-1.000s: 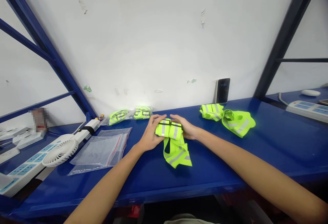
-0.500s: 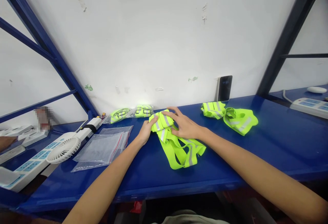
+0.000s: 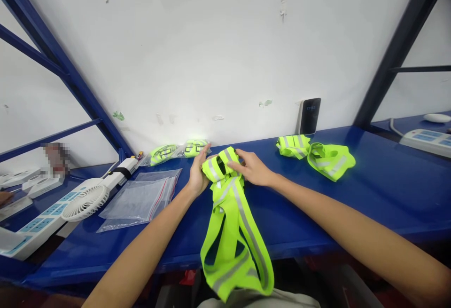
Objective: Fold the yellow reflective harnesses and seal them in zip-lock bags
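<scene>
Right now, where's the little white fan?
In the head view, the white fan is on the left, up against the long power strip and just left of the clear plastic bags.

We take this for a workshop or packing station; we see a blue tabletop (image 3: pixel 387 181) with metal framing (image 3: pixel 75 83), a scuffed white wall (image 3: pixel 211 54), a long power strip (image 3: pixel 45 217), clear zip bags (image 3: pixel 136 200) and reflective straps (image 3: pixel 230 204), some loose, some bagged.

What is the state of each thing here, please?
Held green strap: partly rolled, loops hanging
Left hand: holding it
Right hand: holding it
Green straps near wall: bagged
Green bundles, right: unbagged
Plastic bags: flat, overlapping
Phone: upright, screen on
Fan: on or off unclear
</scene>
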`<move>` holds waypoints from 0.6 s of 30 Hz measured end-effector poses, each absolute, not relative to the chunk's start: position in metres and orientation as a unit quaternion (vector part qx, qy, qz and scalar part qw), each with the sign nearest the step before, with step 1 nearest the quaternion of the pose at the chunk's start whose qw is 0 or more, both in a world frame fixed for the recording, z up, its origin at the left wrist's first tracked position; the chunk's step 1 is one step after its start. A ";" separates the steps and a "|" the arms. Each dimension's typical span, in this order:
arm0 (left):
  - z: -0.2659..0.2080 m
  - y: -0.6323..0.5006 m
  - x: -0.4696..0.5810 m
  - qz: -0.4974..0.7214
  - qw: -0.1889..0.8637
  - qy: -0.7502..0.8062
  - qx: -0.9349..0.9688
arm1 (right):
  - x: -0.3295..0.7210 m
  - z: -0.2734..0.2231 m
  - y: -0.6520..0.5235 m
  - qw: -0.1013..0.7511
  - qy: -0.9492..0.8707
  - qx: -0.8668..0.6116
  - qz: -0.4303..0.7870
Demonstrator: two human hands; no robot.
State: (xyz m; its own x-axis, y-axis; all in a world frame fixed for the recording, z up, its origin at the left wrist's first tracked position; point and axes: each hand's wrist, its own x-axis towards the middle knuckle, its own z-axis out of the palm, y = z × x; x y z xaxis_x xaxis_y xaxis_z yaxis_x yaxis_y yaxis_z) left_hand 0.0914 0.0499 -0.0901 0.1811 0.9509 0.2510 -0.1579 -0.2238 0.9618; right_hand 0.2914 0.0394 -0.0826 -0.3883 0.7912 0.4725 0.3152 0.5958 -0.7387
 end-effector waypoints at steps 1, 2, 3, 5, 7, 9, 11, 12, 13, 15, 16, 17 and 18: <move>-0.091 0.050 0.089 0.552 0.475 0.341 0.595 | 0.288 -0.085 0.041 0.450 -0.748 -0.348 0.342; -0.091 0.050 0.087 0.558 0.415 0.337 0.635 | 0.284 -0.086 0.043 0.471 -0.706 -0.338 0.407; -0.092 0.050 0.084 0.550 0.339 0.333 0.687 | 0.281 -0.087 0.044 0.488 -0.662 -0.326 0.467; -0.093 0.050 0.077 0.499 0.176 0.319 0.786 | 0.278 -0.087 0.046 0.508 -0.580 -0.317 0.552; -0.092 0.048 0.074 0.440 0.061 0.302 0.843 | 0.276 -0.085 0.046 0.518 -0.529 -0.332 0.584; -0.090 0.046 0.073 0.417 0.021 0.295 0.859 | 0.277 -0.083 0.045 0.524 -0.507 -0.356 0.584; -0.089 0.045 0.075 0.419 0.024 0.297 0.857 | 0.279 -0.084 0.044 0.523 -0.515 -0.370 0.570; -0.088 0.045 0.076 0.428 0.034 0.301 0.851 | 0.280 -0.085 0.044 0.518 -0.529 -0.371 0.561; -0.088 0.045 0.077 0.442 0.050 0.307 0.841 | 0.281 -0.086 0.045 0.508 -0.548 -0.367 0.554; -0.090 0.048 0.080 0.478 0.114 0.330 0.806 | 0.284 -0.089 0.047 0.476 -0.593 -0.351 0.545; -0.091 0.050 0.081 0.501 0.161 0.346 0.777 | 0.287 -0.089 0.048 0.457 -0.620 -0.348 0.534; -0.093 0.052 0.082 0.527 0.212 0.362 0.739 | 0.289 -0.088 0.049 0.436 -0.652 -0.352 0.510; -0.094 0.055 0.083 0.553 0.262 0.376 0.696 | 0.292 -0.088 0.049 0.418 -0.687 -0.365 0.469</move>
State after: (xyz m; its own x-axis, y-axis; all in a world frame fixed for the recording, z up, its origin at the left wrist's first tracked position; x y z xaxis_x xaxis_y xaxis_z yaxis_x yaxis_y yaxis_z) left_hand 0.0830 0.0550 -0.0940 0.1049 0.8132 0.5725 0.2342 -0.5797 0.7804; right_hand 0.2916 0.0491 -0.0876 -0.3849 0.8932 0.2323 0.1096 0.2941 -0.9495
